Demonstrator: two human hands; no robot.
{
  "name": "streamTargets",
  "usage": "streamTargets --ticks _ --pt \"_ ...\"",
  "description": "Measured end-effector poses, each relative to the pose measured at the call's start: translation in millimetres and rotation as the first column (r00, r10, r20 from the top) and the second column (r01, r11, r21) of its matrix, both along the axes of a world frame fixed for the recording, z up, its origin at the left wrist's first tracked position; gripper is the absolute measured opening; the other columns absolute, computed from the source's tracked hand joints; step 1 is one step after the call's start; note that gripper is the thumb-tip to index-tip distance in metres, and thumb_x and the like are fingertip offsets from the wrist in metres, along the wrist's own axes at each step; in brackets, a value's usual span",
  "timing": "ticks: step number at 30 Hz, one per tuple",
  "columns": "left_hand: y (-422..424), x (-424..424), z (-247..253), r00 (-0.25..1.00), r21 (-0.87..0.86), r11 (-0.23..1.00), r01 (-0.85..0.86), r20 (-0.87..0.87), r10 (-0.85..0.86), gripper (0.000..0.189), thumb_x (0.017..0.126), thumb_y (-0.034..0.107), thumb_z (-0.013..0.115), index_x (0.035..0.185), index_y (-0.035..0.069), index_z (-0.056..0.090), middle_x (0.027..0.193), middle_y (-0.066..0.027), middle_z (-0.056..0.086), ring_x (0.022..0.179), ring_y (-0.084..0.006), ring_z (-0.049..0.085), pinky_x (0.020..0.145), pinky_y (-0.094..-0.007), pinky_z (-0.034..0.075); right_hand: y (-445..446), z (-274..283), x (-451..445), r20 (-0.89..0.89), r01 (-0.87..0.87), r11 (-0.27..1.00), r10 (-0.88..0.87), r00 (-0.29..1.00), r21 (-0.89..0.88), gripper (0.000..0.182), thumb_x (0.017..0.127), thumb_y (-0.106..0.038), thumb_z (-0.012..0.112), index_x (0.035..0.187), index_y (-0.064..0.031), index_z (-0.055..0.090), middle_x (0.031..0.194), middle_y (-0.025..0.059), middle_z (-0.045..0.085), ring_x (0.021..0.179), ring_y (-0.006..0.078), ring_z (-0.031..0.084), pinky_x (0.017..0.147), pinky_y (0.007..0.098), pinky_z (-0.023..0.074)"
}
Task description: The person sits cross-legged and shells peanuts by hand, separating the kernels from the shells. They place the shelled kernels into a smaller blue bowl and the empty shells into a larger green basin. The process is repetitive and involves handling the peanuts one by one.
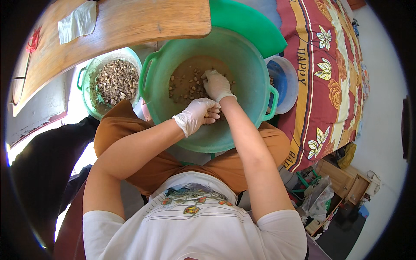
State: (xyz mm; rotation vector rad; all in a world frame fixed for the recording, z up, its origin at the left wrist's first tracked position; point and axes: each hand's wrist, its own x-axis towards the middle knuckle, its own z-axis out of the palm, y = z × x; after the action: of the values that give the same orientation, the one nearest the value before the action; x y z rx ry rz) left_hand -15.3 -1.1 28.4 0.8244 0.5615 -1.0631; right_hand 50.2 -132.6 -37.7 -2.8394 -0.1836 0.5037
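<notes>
Before me stands a large green plastic tub point(247, 84) with two handles. Small brownish lumps point(187, 85), like nuts or pebbles, lie on its dirty bottom. My left hand point(200, 113), in a pale thin glove, is over the near part of the tub with its fingers curled round a small tan lump. My right hand point(217, 85), gloved the same way, reaches down among the lumps near the middle; its fingertips are partly hidden, so whether it grips one cannot be told. My left fingertips are close to my right wrist.
A smaller green basket point(87, 87) at the left holds many brown husk-like pieces. Above it juts a wooden tabletop point(136, 19). To the right are a clear plastic bucket point(291, 86), partly behind the tub, and a bed with a red flowered cover point(320, 107). A green plastic surface point(250, 26) lies behind.
</notes>
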Motion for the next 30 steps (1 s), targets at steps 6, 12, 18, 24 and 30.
streamTargets --ticks 6,12,18,24,30 --pt "1 -1 0 1.0 0.01 1.0 -0.009 0.005 0.009 0.017 0.09 0.019 0.056 0.092 0.003 0.062 0.084 -0.0064 0.061 0.075 -0.0179 0.06 0.066 -0.0293 0.05 0 4 -3 0.015 0.055 0.996 -0.056 0.998 0.063 0.02 0.083 -0.013 0.055 0.1 -0.0071 0.063 0.102 0.0183 0.063 0.094 0.0335 0.063 0.078 0.0434 0.0516" --pt "2 0 0 1.0 0.015 1.0 -0.002 0.018 0.002 0.018 0.09 0.019 0.055 0.092 0.003 0.062 0.085 -0.0062 0.061 0.076 -0.0175 0.061 0.067 -0.0288 0.05 -7 -13 3 -0.016 0.055 0.998 -0.056 0.998 -0.044 0.021 0.084 -0.018 0.056 0.102 -0.0118 0.065 0.105 0.0153 0.064 0.094 0.0348 0.062 0.084 0.0429 0.0489" --pt "4 0 -2 1.0 0.023 1.0 -0.008 0.03 0.007 0.019 0.09 0.02 0.054 0.094 0.004 0.063 0.086 -0.0062 0.062 0.077 -0.0172 0.061 0.067 -0.0287 0.05 -29 -4 -3 -0.006 0.26 0.936 -0.267 0.964 0.238 0.018 0.084 -0.02 0.058 0.097 -0.0108 0.067 0.102 0.0159 0.064 0.095 0.0338 0.061 0.083 0.0424 0.0481" --pt "2 0 -2 1.0 0.024 1.0 0.016 0.021 -0.016 0.019 0.09 0.02 0.054 0.094 0.004 0.063 0.086 -0.006 0.062 0.077 -0.0173 0.061 0.068 -0.0286 0.049 -17 1 -3 -0.018 0.18 0.978 -0.18 0.984 0.102 0.018 0.084 -0.02 0.059 0.1 -0.0142 0.066 0.105 0.0133 0.064 0.096 0.0325 0.062 0.083 0.0428 0.0483" --pt "3 1 -1 1.0 0.022 1.0 0.017 0.024 -0.017 0.019 0.091 0.02 0.053 0.094 0.004 0.063 0.085 -0.0055 0.062 0.077 -0.0173 0.061 0.068 -0.0288 0.049 -22 -17 1 -0.054 0.214 0.966 -0.208 0.977 0.148 0.019 0.082 -0.018 0.063 0.1 -0.0129 0.066 0.103 0.0133 0.065 0.097 0.0322 0.062 0.084 0.0422 0.0485"
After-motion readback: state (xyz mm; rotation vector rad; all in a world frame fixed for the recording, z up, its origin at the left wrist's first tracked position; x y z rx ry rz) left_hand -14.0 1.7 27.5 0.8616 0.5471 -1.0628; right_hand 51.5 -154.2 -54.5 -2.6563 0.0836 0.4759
